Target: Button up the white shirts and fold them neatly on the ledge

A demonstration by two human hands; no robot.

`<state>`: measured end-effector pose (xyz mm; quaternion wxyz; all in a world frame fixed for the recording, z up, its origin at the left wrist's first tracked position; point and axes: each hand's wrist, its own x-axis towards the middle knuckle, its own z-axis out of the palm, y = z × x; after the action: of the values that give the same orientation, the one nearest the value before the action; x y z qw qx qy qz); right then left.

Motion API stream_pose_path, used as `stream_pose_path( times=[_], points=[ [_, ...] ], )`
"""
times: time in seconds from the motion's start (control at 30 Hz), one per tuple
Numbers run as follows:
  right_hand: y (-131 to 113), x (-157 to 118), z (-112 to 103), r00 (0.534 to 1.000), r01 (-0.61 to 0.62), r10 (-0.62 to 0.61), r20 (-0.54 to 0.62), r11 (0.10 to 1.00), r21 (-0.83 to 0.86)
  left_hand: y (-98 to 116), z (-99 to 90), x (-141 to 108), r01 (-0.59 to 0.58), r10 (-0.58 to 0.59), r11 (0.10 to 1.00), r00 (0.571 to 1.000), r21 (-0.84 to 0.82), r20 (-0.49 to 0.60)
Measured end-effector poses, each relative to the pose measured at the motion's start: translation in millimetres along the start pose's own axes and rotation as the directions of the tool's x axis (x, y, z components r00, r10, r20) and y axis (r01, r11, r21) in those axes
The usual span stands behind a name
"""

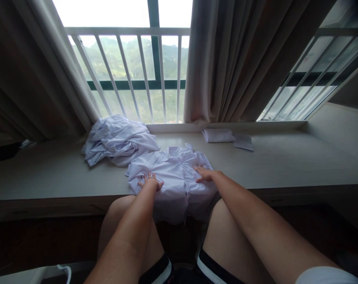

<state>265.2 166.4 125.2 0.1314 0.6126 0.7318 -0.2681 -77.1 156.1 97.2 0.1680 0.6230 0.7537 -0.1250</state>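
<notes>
A pale lilac-white shirt [171, 177] lies front up on the window ledge, its collar toward the window and its lower end hanging over the front edge above my knees. My left hand [150, 181] rests on the shirt's left side with the fingers spread. On the right side of the shirt, my right hand [203, 173] lies flat, fingers apart. Neither hand grips the cloth. A button line runs down between the two hands. Beside the shirt at the back left sits a crumpled heap of similar pale cloth [119, 138].
Toward the back right of the ledge [285, 161] lie a folded pale cloth [218, 135] and a small flat pale piece [243, 142]. A white railing [128, 30] crosses the window. Curtains [223, 59] hang on both sides.
</notes>
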Motion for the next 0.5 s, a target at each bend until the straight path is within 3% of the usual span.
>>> stream_pose_path(
  times=[0.1,0.23,0.37,0.5],
  points=[
    [-19.2,-5.9,-6.9,0.997,-0.044,0.043,-0.066,0.999,-0.009,-0.8,-0.4,0.4,-0.003,0.003,1.0,1.0,0.008,0.001],
    [-63.0,-8.8,-15.8,0.986,-0.024,0.022,-0.162,1.0,-0.01,0.0,-1.8,-0.1,-0.018,0.018,1.0,1.0,0.004,-0.012],
    [-96.2,-16.4,-12.7,0.995,0.019,-0.019,-0.095,1.0,-0.001,9.8,-15.9,0.8,-0.031,0.03,0.999,0.998,-0.028,-0.062],
    [-99.2,-24.6,1.4,0.999,0.001,0.0,-0.036,0.999,0.038,27.9,-38.3,-1.3,-0.091,0.079,0.993,0.988,-0.081,-0.134]
  ],
)
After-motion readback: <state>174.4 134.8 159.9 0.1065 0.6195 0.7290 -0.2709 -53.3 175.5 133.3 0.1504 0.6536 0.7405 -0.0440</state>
